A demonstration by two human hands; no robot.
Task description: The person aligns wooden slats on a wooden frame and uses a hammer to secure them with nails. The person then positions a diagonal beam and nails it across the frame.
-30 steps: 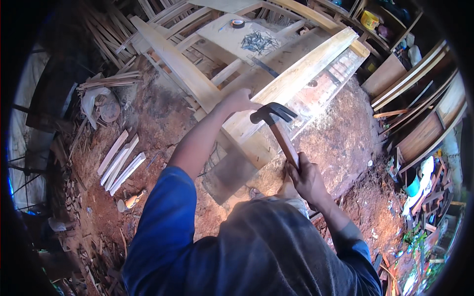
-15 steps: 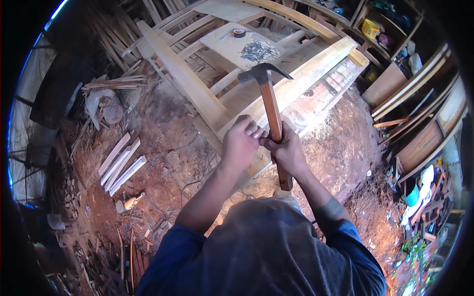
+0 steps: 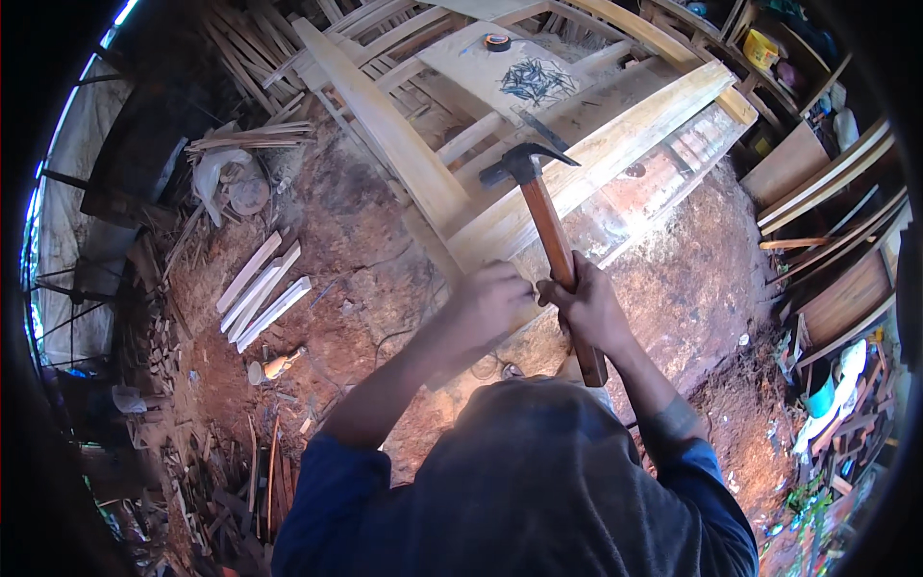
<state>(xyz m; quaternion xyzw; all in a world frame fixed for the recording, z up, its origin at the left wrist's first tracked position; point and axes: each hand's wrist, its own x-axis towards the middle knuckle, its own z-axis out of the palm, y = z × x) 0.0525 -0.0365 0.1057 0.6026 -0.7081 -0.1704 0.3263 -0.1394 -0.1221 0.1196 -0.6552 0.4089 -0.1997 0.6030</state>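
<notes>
1. My right hand (image 3: pixel 588 310) is clenched around the wooden handle of the claw hammer (image 3: pixel 550 231), gripping it low on the shaft so that a short stub of handle sticks out below my fist.
2. The hammer's dark steel head is up and away from that hand, raised over the pale wooden frame (image 3: pixel 538 197).
3. My left hand (image 3: pixel 488 300) sits just beside the right one, to its left, fingers curled down against the edge of the frame's long plank; I cannot tell whether it pinches anything.
4. Beyond both hands, on a pale board (image 3: pixel 481 72) lying across the frame, lies a heap of dark nails (image 3: pixel 536 82), with a small roll of tape (image 3: pixel 497 42) just past it.
5. Well off to the left of my left hand, a few short pale slats (image 3: pixel 260 288) lie on the reddish dirt floor (image 3: pixel 692 279).
</notes>
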